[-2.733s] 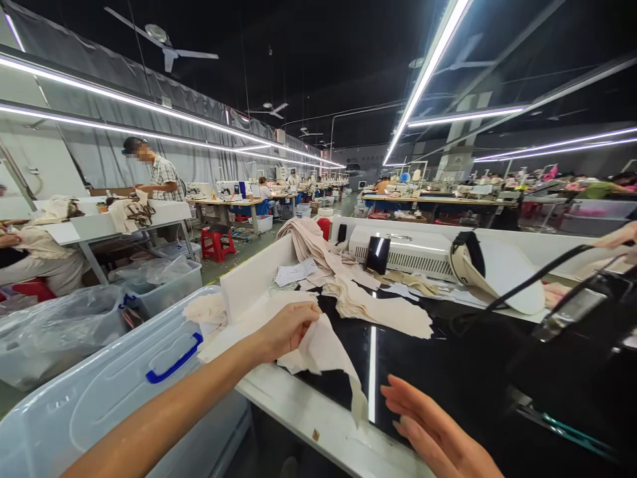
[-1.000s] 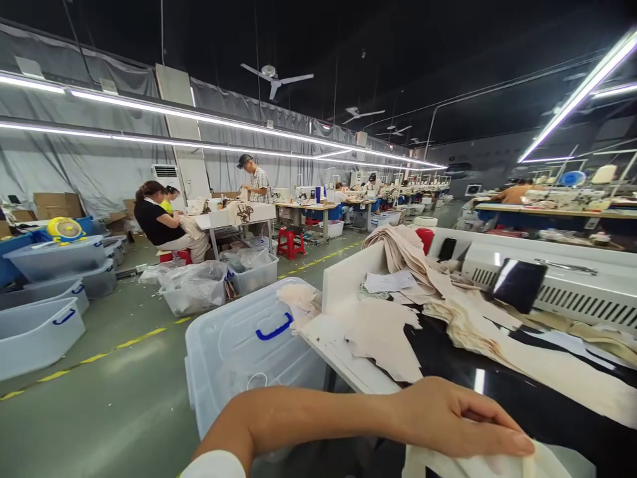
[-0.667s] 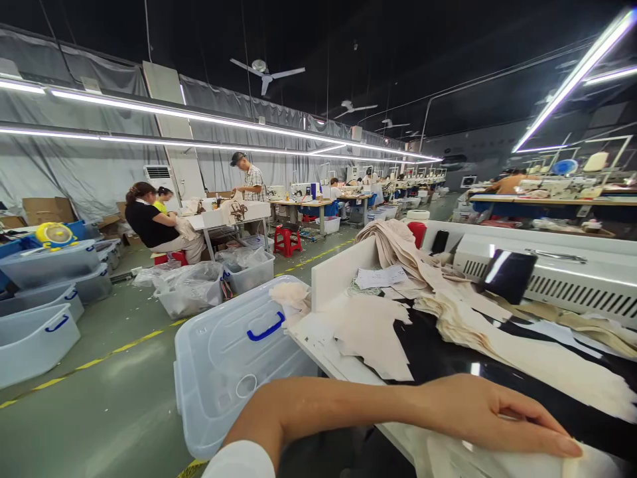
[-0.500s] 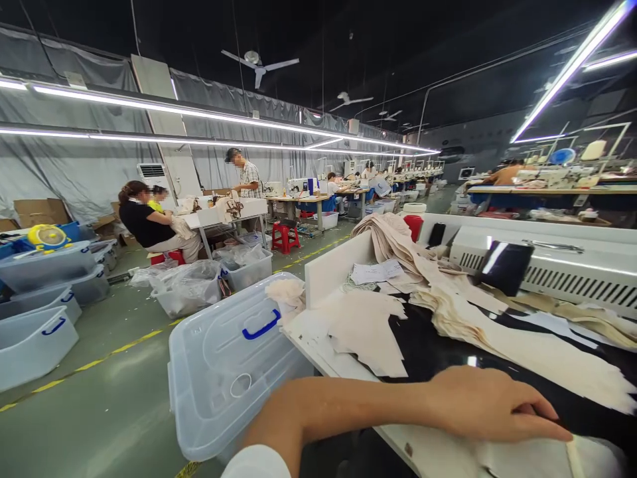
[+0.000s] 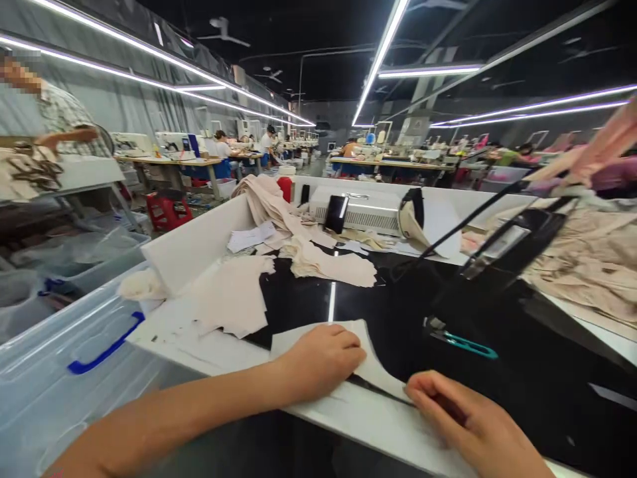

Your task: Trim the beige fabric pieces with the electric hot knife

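Note:
A pale, curved fabric piece (image 5: 375, 372) lies at the near edge of the black tabletop. My left hand (image 5: 318, 362) rests over its wider part with the fingers curled down on the piece; the fingertips are partly hidden. At the narrow right tip, my right hand (image 5: 462, 418) pinches the same piece between thumb and fingers. Thread snips with a teal handle (image 5: 470, 345) lie on the black surface beyond my right hand. Farther off to the left are a flat stack of cut beige pieces (image 5: 233, 295) and another layered stack (image 5: 331, 262).
Left of the table stands a lidded clear plastic bin (image 5: 107, 385) with a blue handle. A black machine arm (image 5: 517, 239), blurred, rises on the right before heaped beige fabric (image 5: 592, 259). A white panel (image 5: 199, 242) borders the table's left. Co-workers sit at sewing stations behind.
The view has swung right. My right hand has come into view, holding the tip of the pale piece. My left hand now lies on that piece near the table edge.

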Available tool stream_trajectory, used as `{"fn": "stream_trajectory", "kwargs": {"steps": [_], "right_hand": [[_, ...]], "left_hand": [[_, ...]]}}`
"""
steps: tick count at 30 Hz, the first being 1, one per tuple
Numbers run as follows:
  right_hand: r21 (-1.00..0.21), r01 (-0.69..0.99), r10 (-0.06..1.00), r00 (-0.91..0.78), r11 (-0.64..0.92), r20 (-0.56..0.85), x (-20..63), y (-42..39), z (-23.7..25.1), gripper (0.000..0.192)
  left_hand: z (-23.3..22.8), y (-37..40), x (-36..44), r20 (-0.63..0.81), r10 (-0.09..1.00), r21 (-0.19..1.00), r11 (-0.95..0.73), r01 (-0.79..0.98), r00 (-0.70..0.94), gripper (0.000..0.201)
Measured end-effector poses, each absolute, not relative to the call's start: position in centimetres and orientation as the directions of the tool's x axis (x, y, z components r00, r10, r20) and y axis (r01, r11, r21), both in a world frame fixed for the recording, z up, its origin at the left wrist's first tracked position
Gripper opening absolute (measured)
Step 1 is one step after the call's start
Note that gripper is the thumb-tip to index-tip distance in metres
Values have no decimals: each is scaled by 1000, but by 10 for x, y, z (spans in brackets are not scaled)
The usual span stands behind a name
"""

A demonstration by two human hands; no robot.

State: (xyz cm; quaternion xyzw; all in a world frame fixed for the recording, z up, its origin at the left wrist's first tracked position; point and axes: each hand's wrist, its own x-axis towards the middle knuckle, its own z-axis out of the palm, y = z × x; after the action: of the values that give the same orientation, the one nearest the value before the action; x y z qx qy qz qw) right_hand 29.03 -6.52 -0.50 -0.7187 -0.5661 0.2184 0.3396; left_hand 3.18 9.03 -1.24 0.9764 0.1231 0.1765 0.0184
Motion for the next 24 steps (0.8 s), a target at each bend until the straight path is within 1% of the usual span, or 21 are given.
{"fn": "stream_trajectory", "kwargs": {"steps": [2,3,4,5,6,8,9,11,12,13,15,17,18,19,21,22,24], "right_hand": [[-717,665,938,344,-209,46,316,-68,0,48],[-716,652,921,388,-248,34,330,-66,2,54],[-727,629,904,427,-276,27,343,-63,4,66],[-750,606,880,470,-265,68,354,-58,6,78],[-784,581,845,514,-217,147,362,-51,9,92],[-838,539,795,544,-86,268,369,-35,19,113],[-856,517,780,544,-23,308,367,-25,25,122],[-876,474,769,526,88,363,356,-7,41,130],[-879,457,770,508,139,386,347,1,49,127],[-875,444,768,487,194,417,338,9,57,119],[-862,403,739,469,308,484,320,22,69,97],[-842,370,682,498,392,536,304,33,75,73],[-824,366,637,523,433,567,297,38,75,65],[-801,370,586,547,471,598,292,43,75,61],[-752,377,496,579,541,647,284,52,71,60],[-734,369,470,585,571,660,281,56,69,61],[-721,319,465,592,615,658,275,63,66,63]], "left_hand": [[-16,90,28,366,230,114,-973,202,902,13],[-17,90,26,374,219,123,-975,186,901,14],[-17,90,25,381,205,127,-978,168,902,16],[-17,90,24,386,191,128,-980,152,903,16],[-16,91,24,387,175,128,-983,135,905,17],[-14,92,25,386,144,133,-986,99,911,19],[-12,93,26,384,132,139,-987,84,914,19],[-8,94,31,385,114,151,-987,60,916,21],[-6,95,33,390,110,154,-987,53,914,22],[-4,96,37,392,108,153,-987,51,914,23],[0,97,44,388,109,137,-989,59,915,24],[1,99,51,374,114,100,-992,82,920,21],[0,99,54,365,115,74,-993,94,924,18],[-1,99,56,360,113,46,-994,103,926,15],[-4,99,57,353,109,-9,-993,120,929,14],[-6,98,56,356,109,-33,-991,129,928,15],[-11,95,54,378,112,-69,-986,148,919,17]]}}
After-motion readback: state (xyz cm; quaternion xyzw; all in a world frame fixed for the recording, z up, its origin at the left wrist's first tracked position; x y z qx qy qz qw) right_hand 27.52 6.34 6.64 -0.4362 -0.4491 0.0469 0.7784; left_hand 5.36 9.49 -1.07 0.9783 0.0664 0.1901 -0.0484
